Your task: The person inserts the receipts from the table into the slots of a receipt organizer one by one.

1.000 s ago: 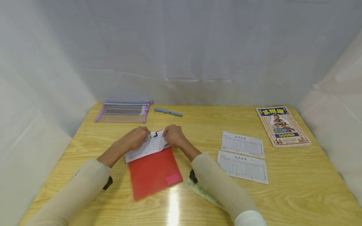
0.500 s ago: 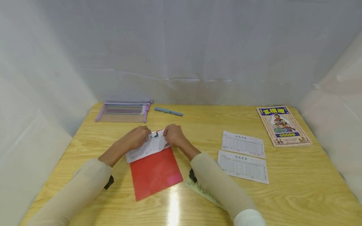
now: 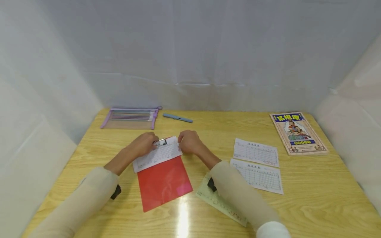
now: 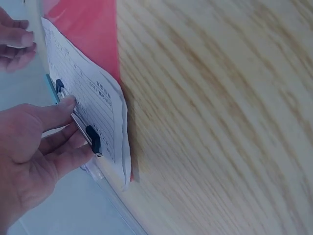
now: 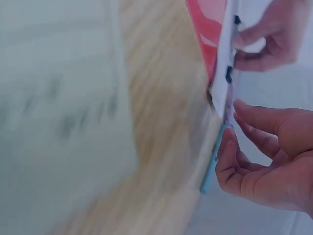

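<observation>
L hand (image 3: 144, 144) had a pinch on the clip (image 3: 161, 142), thumb in front, fingers behind. The black-ended clip sat at the top of the white form (image 3: 160, 154), btwn the hands, w/ the red folder (image 3: 163, 181) under it & reaching from there toward the person. Form's edge looked layered; couldn't tell how many sheets. R hand (image 3: 190, 141) was just off the form's R corner, thumb & fingers half-curled w/ a narrow gap, nothing visible in it.

Green slip (image 3: 220, 205) lay partly hidden below R sleeve (image 3: 238, 188); 2 white slips (image 3: 256, 151) were on the surface (image 3: 312, 198) to R hand's right, booklet (image 3: 297, 132) further out that way. Blue pen (image 3: 178, 118) was past both hands, approx. btwn them; pencil pouch (image 3: 131, 120) past L hand.

Main risk, imo: w/ only L hand holding, form could've pivoted at the clip & gone askew vs. the folder if R hand bumped the free corner. Catching just the top layer might've creased it. A slack L pinch, or clip biting too near the edge, could've let layers slip out of line. R sleeve, dragging low, might've shifted the green slip.
</observation>
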### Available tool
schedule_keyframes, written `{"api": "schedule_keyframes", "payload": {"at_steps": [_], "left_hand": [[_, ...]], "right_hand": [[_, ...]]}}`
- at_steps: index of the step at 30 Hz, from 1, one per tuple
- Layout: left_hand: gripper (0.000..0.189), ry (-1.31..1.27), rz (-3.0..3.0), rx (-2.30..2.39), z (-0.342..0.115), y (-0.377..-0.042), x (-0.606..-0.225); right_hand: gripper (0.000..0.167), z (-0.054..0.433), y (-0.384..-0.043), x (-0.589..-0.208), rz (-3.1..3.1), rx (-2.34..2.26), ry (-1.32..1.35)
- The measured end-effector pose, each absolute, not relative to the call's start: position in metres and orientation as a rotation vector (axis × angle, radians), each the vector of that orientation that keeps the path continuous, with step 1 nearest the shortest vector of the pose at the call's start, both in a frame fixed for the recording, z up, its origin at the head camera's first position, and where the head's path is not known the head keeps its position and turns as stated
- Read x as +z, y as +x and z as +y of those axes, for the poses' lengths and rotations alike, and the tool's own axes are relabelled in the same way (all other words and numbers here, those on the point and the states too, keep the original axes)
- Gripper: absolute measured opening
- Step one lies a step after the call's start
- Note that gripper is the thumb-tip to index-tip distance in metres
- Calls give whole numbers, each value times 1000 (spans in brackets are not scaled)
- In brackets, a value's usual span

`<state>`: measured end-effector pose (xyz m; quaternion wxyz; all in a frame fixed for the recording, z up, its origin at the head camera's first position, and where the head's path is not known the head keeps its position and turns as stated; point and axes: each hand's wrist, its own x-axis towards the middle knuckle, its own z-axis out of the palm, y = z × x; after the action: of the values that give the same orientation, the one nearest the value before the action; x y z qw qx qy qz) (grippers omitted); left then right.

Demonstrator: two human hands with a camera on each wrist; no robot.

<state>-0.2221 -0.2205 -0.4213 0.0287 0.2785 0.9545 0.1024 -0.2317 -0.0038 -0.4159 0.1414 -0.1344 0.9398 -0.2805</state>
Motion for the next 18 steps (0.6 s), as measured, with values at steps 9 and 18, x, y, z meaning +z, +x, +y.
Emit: {"api": "schedule_keyframes", "payload": {"at_steps": [9, 18], "left_hand": [[10, 824, 2918, 343, -221, -222, -419], [12, 806, 2921, 332, -223, -222, -419]], "right_hand": [[19, 71, -216, -404, 2679, -1031, -429], [33, 147, -204, -407, 2711, -1069, -366]]}}
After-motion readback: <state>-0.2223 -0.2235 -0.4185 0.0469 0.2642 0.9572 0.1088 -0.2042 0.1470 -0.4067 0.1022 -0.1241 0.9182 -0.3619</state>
